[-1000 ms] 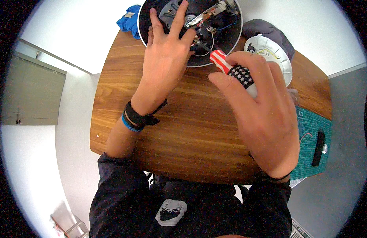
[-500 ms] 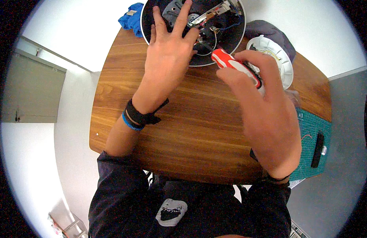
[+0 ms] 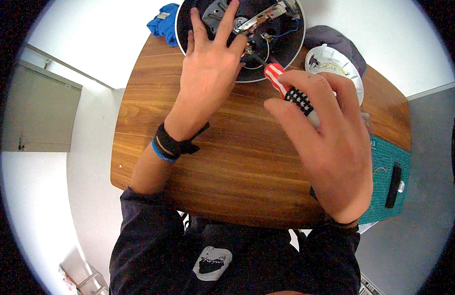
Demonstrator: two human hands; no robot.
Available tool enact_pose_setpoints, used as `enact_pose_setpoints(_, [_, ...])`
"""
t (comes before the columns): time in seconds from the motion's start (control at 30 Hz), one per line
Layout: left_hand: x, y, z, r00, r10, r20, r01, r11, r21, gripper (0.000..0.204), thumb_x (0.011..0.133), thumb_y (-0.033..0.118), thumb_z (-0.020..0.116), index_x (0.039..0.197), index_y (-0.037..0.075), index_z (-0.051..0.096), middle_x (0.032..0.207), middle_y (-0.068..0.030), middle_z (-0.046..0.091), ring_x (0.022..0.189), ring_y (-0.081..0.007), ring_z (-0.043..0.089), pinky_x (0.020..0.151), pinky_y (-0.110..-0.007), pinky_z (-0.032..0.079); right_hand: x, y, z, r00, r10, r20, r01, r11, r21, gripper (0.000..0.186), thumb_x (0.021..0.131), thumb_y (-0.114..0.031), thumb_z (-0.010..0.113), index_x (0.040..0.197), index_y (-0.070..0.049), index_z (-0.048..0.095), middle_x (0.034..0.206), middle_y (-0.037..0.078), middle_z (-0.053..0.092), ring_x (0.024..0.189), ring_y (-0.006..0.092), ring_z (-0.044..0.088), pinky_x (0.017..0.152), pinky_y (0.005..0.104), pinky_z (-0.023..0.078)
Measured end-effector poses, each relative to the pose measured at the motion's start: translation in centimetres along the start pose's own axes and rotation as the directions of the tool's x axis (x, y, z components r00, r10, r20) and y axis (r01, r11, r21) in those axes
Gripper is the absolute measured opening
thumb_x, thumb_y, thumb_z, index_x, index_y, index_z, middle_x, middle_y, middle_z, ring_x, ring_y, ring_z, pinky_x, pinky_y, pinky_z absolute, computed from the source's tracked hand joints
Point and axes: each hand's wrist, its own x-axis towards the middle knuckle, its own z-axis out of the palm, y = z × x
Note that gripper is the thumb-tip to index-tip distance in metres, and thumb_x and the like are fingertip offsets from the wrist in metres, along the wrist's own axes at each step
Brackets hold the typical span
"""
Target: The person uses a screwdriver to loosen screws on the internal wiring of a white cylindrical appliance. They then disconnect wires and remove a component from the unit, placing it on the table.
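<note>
At the far side of the table stands a round black housing with a white rim, its inner parts showing. My left hand lies over it, fingers spread and pressing on the parts inside; its thumb side is partly hidden. My right hand holds a screwdriver by its red, white and black handle, the thumb on the near side and the fingers curled over the far side. The shaft slants up and left into the housing, with its tip close to my left thumb. A metal strip crosses the housing's upper right part.
A white round cover with wires in it is right of the housing, against a dark grey cloth. Blue cloth lies at the back left. A green cutting mat with a black strip is at the right edge.
The screwdriver handle has turned in my right hand, so its stripes and stars now show. My right fingers have shifted around it. My left hand stays in place.
</note>
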Motion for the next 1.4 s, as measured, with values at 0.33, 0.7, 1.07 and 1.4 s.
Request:
enact_pose_setpoints(0.33, [0.0, 0.3, -0.4, 0.998, -0.002, 0.067, 0.003, 1.000, -0.020, 0.041, 0.088, 0.017, 0.081, 0.121, 0.001, 0.063, 0.171, -0.0213, 0.026, 0.144, -0.0705, 0.029, 0.111, -0.067, 0.048, -0.3, 0.1, 0.3, 0.997, 0.079, 0.011, -0.079, 0.982, 0.172, 0.023, 0.083, 0.000, 0.070, 0.106, -0.002, 0.070, 0.125, 0.014, 0.065, 0.112, 0.0347, 0.065, 0.092, 0.0432, 0.055])
enact_pose_setpoints(0.7, [0.0, 0.7, 0.4, 0.998, -0.053, 0.032, 0.057, 0.985, -0.161, 0.030, 0.096, 0.015, 0.072, 0.124, 0.012, 0.063, 0.169, -0.0249, 0.029, 0.143, -0.0757, 0.021, 0.116, -0.074, 0.036, -0.2, 0.3, 0.6, 1.000, 0.017, -0.023, -0.015, 0.997, 0.078, 0.026, 0.083, 0.000, 0.069, 0.109, -0.003, 0.071, 0.123, 0.014, 0.065, 0.109, 0.0333, 0.066, 0.090, 0.0411, 0.057])
enact_pose_setpoints(1.07, [0.0, 0.5, 0.6, 0.999, -0.015, -0.033, 0.009, 0.983, -0.181, 0.017, 0.093, 0.012, 0.075, 0.110, 0.011, 0.074, 0.167, -0.0250, 0.034, 0.142, -0.0752, 0.025, 0.117, -0.072, 0.037, -0.4, 0.3, 0.1, 0.998, 0.004, 0.059, -0.011, 0.993, 0.114, 0.029, 0.081, -0.001, 0.070, 0.109, -0.007, 0.071, 0.129, 0.015, 0.064, 0.113, 0.0338, 0.066, 0.091, 0.0405, 0.057])
enact_pose_setpoints(1.4, [0.2, 0.5, 0.4, 0.999, -0.021, -0.028, 0.015, 0.980, -0.197, 0.018, 0.091, 0.009, 0.077, 0.108, 0.008, 0.073, 0.170, -0.0242, 0.029, 0.142, -0.0759, 0.024, 0.117, -0.072, 0.036, -0.8, 0.0, -0.5, 0.976, 0.077, 0.204, -0.099, 0.990, 0.099, 0.020, 0.082, -0.004, 0.071, 0.103, -0.004, 0.069, 0.135, 0.013, 0.063, 0.114, 0.0323, 0.067, 0.090, 0.0397, 0.058])
